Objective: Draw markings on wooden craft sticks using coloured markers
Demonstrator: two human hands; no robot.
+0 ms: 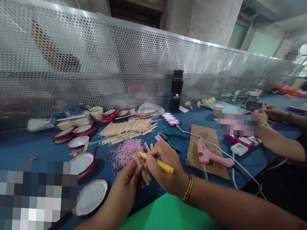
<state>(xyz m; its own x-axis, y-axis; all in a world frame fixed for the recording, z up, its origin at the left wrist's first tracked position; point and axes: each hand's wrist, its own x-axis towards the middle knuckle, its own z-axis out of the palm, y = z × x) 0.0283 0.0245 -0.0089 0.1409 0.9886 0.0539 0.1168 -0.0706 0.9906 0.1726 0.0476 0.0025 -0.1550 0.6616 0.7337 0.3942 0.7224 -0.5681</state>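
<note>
Clasping over the blue table [45,151], beside tangled threads [125,153], the right hand [174,177] is steadying a yellow marker [165,166] and the left hand [128,178] is pinching a slim wooden stick [136,159], probably light, stiff, snappable, calling for flat-faced holding near its middle
</note>
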